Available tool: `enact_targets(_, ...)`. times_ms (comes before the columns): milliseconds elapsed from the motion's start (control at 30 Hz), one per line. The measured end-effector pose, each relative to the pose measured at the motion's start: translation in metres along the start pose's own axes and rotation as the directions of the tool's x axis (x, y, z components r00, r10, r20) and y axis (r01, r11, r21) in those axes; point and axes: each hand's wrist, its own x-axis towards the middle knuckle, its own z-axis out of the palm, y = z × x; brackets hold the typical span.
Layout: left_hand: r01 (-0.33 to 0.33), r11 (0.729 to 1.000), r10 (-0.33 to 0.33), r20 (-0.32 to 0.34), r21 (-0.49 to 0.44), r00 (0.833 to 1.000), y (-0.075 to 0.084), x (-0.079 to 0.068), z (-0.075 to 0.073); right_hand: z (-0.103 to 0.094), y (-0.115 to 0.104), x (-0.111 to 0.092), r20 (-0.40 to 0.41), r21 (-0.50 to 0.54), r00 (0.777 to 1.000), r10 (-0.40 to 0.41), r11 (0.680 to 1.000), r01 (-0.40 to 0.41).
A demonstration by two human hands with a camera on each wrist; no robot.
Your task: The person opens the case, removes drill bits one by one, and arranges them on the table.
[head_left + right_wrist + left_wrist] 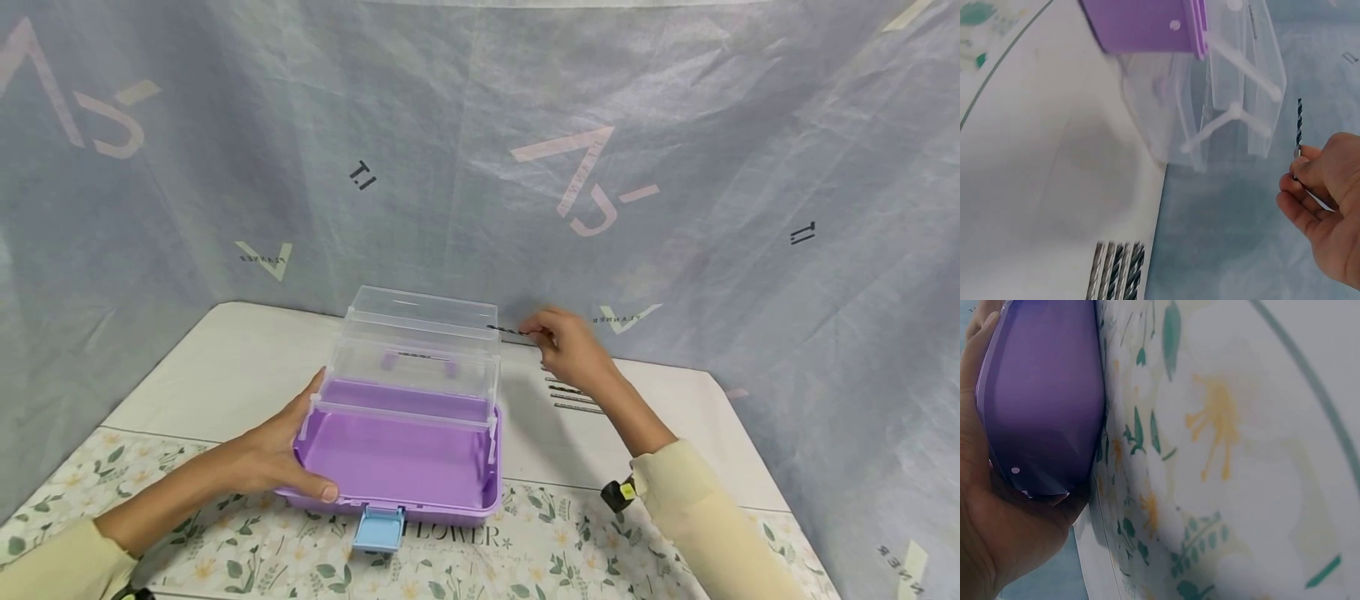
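Observation:
A purple toolbox [397,458] stands open, with clear tiered trays [420,325] raised at its back and a blue latch [379,529] hanging at its front. My left hand [281,454] grips the box's left end, thumb over the front rim; the left wrist view shows the same hand [1007,531] wrapped around the purple end wall. Between thumb and fingers, my right hand [573,350] pinches a dark twist drill bit [1299,122], which points left near the top tray's right end. A thin drill bit [423,357] appears to lie in one clear tray.
Several drill bits [573,398], some silver and some dark, lie in a row on the white table top [532,442], right of the box. A flower-printed cloth [555,550] covers the front of the table. Grey printed fabric [450,167] hangs behind and at the sides.

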Motion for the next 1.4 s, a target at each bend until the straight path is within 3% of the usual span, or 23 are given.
enact_targets(333,0.02,1.0,-0.02,0.003,-0.007,1.0,0.001,0.0,-0.001,-0.019,0.025,-0.026,0.019,-0.035,0.995,0.098,0.995,-0.097)
enact_targets(767,0.015,0.998,-0.014,0.026,-0.055,1.0,0.0,0.002,0.0,-0.024,0.061,-0.063,0.037,-0.071,0.984,0.176,0.982,-0.173)
enact_targets(1133,0.013,0.997,-0.011,0.029,-0.07,1.0,0.002,0.001,0.0,-0.015,0.079,-0.092,0.091,-0.089,0.961,0.261,0.963,-0.253)
enact_targets(1400,0.016,0.998,-0.014,0.028,-0.063,1.0,0.002,0.0,-0.001,-0.005,0.084,-0.106,0.161,-0.11,0.947,0.279,0.958,-0.264)
